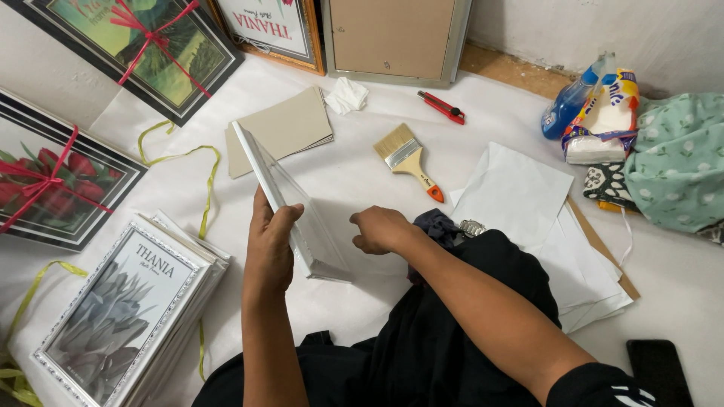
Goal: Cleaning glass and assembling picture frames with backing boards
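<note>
Far left we note a stack of silver frames (128, 309), print uppermost. Centre — our left hand (270, 245) clamps a white picture frame (290, 203) by its edge, tilted up on the white floor sheet (362, 162). Our right hand (381, 230), fisted, presses the glass. Beyond — a paintbrush (409, 160); farther right, loose white paper (520, 200).

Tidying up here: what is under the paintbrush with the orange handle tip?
The paintbrush lies flat on the bare white sheet covering the floor, apart from the red utility knife. What lies beneath the sheet is covered.
</note>
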